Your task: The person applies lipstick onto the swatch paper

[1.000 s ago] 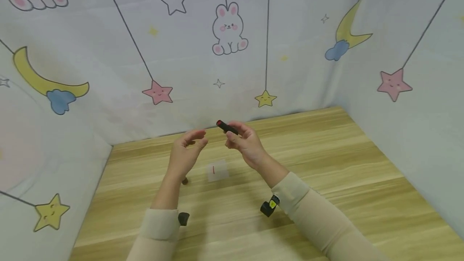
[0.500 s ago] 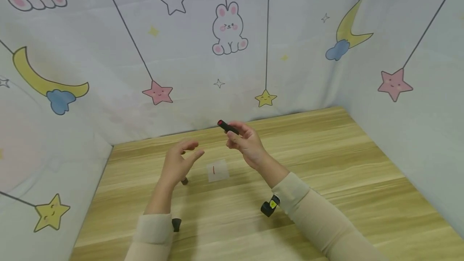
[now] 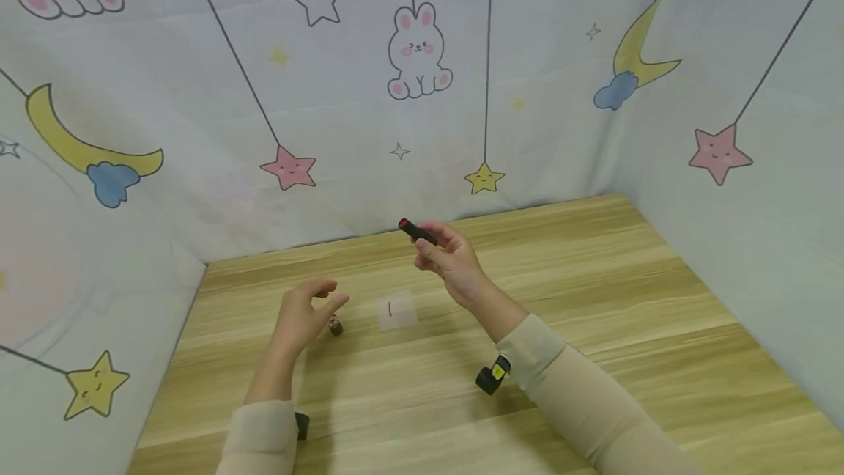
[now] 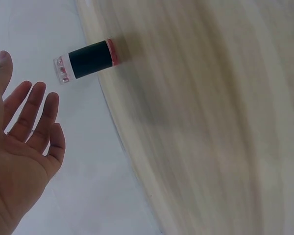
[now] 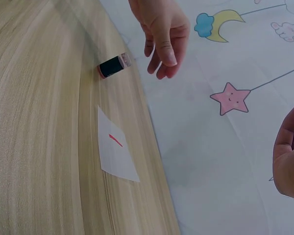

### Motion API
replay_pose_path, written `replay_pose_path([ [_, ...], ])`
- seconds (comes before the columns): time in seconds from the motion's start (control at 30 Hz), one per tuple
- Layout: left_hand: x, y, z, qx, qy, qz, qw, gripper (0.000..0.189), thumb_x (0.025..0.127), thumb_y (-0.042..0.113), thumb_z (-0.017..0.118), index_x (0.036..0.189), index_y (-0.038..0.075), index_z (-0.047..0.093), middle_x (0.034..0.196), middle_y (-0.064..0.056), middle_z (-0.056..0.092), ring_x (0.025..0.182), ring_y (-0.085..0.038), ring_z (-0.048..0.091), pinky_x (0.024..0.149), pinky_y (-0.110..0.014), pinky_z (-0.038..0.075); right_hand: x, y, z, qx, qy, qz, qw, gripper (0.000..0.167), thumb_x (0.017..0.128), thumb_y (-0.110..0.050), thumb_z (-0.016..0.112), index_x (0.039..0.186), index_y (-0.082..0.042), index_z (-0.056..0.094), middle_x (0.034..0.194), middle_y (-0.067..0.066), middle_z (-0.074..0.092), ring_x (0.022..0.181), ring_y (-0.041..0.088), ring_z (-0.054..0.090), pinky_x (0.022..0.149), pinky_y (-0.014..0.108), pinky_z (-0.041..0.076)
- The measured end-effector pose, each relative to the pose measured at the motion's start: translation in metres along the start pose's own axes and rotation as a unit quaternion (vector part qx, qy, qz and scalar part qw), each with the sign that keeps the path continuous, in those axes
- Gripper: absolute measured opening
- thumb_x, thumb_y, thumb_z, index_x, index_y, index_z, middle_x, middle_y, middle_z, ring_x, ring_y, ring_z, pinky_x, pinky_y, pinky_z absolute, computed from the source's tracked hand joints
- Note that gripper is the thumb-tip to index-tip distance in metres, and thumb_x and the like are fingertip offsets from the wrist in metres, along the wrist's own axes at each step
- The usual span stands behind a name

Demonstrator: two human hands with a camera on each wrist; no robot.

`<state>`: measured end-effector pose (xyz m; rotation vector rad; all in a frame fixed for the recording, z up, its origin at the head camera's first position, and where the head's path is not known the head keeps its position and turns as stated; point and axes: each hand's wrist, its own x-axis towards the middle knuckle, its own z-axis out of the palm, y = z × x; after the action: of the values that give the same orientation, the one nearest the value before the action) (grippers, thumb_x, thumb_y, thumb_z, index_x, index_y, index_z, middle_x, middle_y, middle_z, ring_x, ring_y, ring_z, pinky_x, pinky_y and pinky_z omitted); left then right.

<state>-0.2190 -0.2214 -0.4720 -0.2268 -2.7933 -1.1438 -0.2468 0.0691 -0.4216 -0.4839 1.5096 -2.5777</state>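
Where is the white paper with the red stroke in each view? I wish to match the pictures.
Head: white paper lies just left of centre, below the middle.
Left wrist: not in this picture.
Right wrist: left of centre, slightly below the middle.
Shared landmark: the left hand.

"How are the arms placed?"

"In the head view, the left arm [image 3: 259,435] reaches up from the bottom edge; the right arm [image 3: 580,394] slants in from the lower right."

"And the hands?"

"Well apart. The left hand [image 3: 300,314] is lower, its fingers gently bent and the thumb spread away from them; the left wrist view shows its palm. The right hand [image 3: 455,262] is higher, thumb and fingers curled into a pinch."
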Motion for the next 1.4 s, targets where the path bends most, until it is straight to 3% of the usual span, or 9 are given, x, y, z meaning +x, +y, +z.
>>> replay_pose_path([
  [0.17,-0.004,-0.010,0.000,0.014,-0.015,-0.010,0.9997,0.047,0.096,0.030,0.073,0.129,-0.002,0.065,0.128,-0.020,0.065,0.119,-0.038,0.059,0.099,-0.055,0.049,-0.001,-0.001,0.001,-0.004,0.001,0.001,1.0000,0.017,0.090,-0.016,0.076,0.105,-0.023,0.071,0.097,0.002,0.067,0.071,0.010,0.065,0.073,0.025,0.057],
  [0.47,-0.013,-0.023,-0.001,0.026,-0.045,-0.018,0.9985,0.049,0.096,0.032,0.072,0.131,-0.001,0.064,0.127,-0.017,0.066,0.112,-0.035,0.062,0.091,-0.052,0.053,-0.002,-0.001,0.004,-0.011,-0.001,0.000,0.9999,0.022,0.084,-0.026,0.081,0.104,-0.024,0.071,0.094,-0.003,0.068,0.070,0.010,0.065,0.072,0.025,0.056],
  [0.77,-0.017,-0.025,0.000,0.030,-0.070,-0.019,0.9969,0.031,0.092,0.022,0.077,0.117,0.004,0.074,0.121,-0.014,0.069,0.101,-0.028,0.063,0.086,-0.048,0.054,-0.003,-0.001,0.005,-0.014,0.005,0.005,0.9999,0.016,0.095,-0.011,0.071,0.104,-0.025,0.071,0.093,-0.002,0.067,0.069,0.010,0.063,0.070,0.026,0.056],
  [1.03,-0.015,-0.025,0.004,0.037,-0.057,-0.003,0.9977,0.031,0.089,0.017,0.080,0.113,-0.001,0.075,0.100,-0.007,0.072,0.092,-0.024,0.065,0.082,-0.043,0.055,-0.003,-0.001,0.005,-0.017,0.009,0.004,0.9998,0.019,0.098,-0.007,0.067,0.103,-0.025,0.071,0.093,-0.002,0.068,0.069,0.009,0.063,0.070,0.025,0.056],
  [1.1,-0.013,-0.024,0.004,0.041,-0.053,0.002,0.9978,0.031,0.089,0.016,0.080,0.113,-0.002,0.074,0.096,-0.007,0.072,0.090,-0.023,0.065,0.081,-0.043,0.055,-0.003,0.000,0.004,-0.018,0.008,0.004,0.9998,0.014,0.094,-0.015,0.073,0.103,-0.025,0.071,0.094,-0.002,0.068,0.069,0.009,0.064,0.070,0.024,0.056],
  [1.23,-0.010,-0.018,0.003,0.042,-0.046,0.006,0.9981,0.033,0.090,0.017,0.079,0.117,-0.002,0.073,0.100,-0.008,0.073,0.091,-0.024,0.067,0.080,-0.044,0.056,-0.003,0.000,0.003,-0.016,0.005,0.003,0.9999,0.025,0.082,-0.030,0.082,0.104,-0.024,0.072,0.094,-0.002,0.067,0.070,0.009,0.064,0.071,0.024,0.056],
  [1.4,-0.006,-0.004,0.000,0.031,-0.034,0.026,0.9986,0.036,0.093,0.019,0.076,0.122,-0.001,0.070,0.103,-0.007,0.074,0.094,-0.026,0.068,0.078,-0.044,0.057,-0.004,-0.001,0.003,-0.016,0.014,0.006,0.9997,0.014,0.095,-0.013,0.072,0.103,-0.024,0.071,0.093,-0.002,0.067,0.069,0.010,0.064,0.070,0.024,0.055],
])
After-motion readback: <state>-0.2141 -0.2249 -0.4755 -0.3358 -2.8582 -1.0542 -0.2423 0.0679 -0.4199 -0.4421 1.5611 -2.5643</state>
